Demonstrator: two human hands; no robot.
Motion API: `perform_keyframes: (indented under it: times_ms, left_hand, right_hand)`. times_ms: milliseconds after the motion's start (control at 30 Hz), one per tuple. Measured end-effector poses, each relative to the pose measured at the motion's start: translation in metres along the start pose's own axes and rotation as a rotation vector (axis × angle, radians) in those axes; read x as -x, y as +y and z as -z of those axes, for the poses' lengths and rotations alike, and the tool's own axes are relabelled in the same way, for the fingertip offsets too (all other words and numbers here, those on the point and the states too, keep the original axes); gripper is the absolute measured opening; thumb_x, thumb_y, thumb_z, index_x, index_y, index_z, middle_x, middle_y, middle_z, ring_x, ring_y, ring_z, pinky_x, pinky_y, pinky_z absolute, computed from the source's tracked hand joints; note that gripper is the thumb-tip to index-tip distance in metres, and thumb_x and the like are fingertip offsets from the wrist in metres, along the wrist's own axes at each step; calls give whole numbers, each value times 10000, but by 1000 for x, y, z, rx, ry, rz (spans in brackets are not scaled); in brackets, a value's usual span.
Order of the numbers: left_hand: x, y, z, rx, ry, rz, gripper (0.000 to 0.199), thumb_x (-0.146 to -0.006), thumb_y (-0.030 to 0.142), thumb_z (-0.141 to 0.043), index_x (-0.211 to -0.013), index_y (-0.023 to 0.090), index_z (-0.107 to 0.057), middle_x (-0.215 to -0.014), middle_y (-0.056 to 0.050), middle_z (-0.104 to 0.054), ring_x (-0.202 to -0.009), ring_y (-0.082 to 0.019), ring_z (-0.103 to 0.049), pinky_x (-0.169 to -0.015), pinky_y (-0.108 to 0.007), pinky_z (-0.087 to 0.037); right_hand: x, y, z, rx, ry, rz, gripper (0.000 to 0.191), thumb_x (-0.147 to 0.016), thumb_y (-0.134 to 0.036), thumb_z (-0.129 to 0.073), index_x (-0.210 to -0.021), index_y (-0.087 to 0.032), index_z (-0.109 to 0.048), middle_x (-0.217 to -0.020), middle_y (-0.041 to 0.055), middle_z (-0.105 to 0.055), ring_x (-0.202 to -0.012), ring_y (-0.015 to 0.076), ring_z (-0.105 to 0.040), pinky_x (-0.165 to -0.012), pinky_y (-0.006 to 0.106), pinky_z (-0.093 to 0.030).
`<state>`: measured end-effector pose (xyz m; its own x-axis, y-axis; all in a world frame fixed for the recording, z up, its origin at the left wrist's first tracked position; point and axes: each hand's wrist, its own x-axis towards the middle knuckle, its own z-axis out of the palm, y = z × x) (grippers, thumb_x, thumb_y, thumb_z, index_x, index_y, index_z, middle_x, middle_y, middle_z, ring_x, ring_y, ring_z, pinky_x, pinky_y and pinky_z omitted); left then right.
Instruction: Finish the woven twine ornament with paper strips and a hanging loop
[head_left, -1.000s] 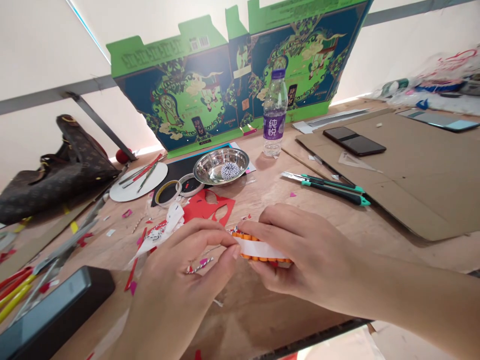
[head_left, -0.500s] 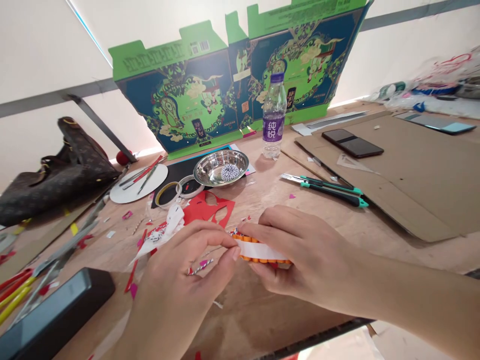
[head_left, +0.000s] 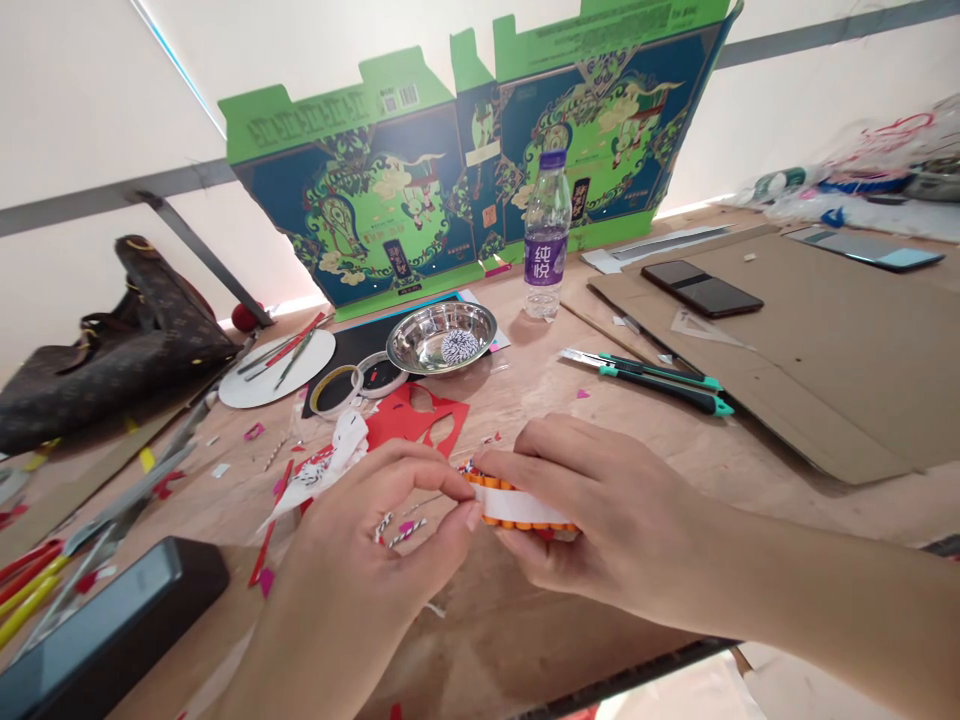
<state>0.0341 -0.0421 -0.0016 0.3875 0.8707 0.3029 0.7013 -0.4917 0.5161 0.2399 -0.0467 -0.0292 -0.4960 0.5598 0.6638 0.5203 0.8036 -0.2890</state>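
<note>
Low in the middle of the head view, a small orange ridged piece with a white band (head_left: 517, 505) is held between my hands. My right hand (head_left: 607, 505) wraps its fingers over the top and its thumb below. The thumb and forefinger of my left hand (head_left: 382, 545) pinch the piece's left end. A black-and-white twisted cord (head_left: 405, 532) shows inside the curl of my left hand. Red paper with cut-out holes (head_left: 405, 415) and a crumpled white scrap (head_left: 337, 460) lie just behind my left hand.
Behind stand a metal bowl (head_left: 401, 352) holding a patterned ball, a bottle (head_left: 545, 250) and a green box panel (head_left: 382, 210). Cutters (head_left: 660, 385), cardboard (head_left: 840, 350) and a phone (head_left: 701, 287) lie right. Tape rolls (head_left: 335, 390), scissors (head_left: 34, 590) and a black case (head_left: 120, 620) lie left.
Both hands keep their grip on the orange piece. The piece and my right hand have shifted very slightly left, and a bit more of the twisted cord shows.
</note>
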Motion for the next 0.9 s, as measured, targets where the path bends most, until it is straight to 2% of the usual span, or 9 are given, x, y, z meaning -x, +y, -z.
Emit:
perform_keyframes:
  times_ms: [167, 300, 433, 700, 900]
  left_hand:
    - [-1, 2, 1, -21, 15, -6, 83, -826, 265, -605, -830, 348, -609, -933, 138, -619, -902, -46, -588, -831, -155, -409]
    - [-2, 2, 1, -28, 28, 6, 88, -818, 267, -607, -814, 353, -623, -916, 143, -627, -861, -37, -597, -781, -137, -421]
    - [-1, 0, -1, -18, 30, 17, 83, -808, 273, -613, -799, 352, -636, -916, 146, -644, -873, -40, -607, -813, -129, -418]
    - [-3, -2, 4, -41, 17, 63, 49, -816, 352, -599, -813, 337, -645, -869, 105, -692, -802, -120, -648, -695, -227, -486]
    - [-1, -2, 8, -50, -16, 32, 79, -835, 418, -611, -875, 373, -662, -913, 94, -704, -834, -147, -658, -721, -261, -501]
  right_hand:
    - [0, 1, 0, 0, 0, 4, 186, -903, -207, -561, -1065, -117, -582, -878, 62, -580, -795, 171, -505, -699, 274, -425]
    - [0, -1, 2, -6, 8, 14, 193, -909, -204, -557, -1076, -112, -578, -877, 62, -582, -783, 167, -507, -681, 273, -425]
    - [1, -1, 2, -7, -3, 15, 221, -901, -196, -564, -1104, -110, -568, -899, 72, -595, -804, 172, -514, -696, 275, -432]
    - [-1, 1, 4, -17, -30, -8, 186, -894, -193, -560, -1066, -126, -577, -877, 72, -592, -770, 172, -514, -670, 277, -441]
    - [1, 0, 3, -19, -1, -8, 206, -879, -196, -586, -1076, -135, -569, -866, 69, -571, -790, 172, -527, -683, 274, -452]
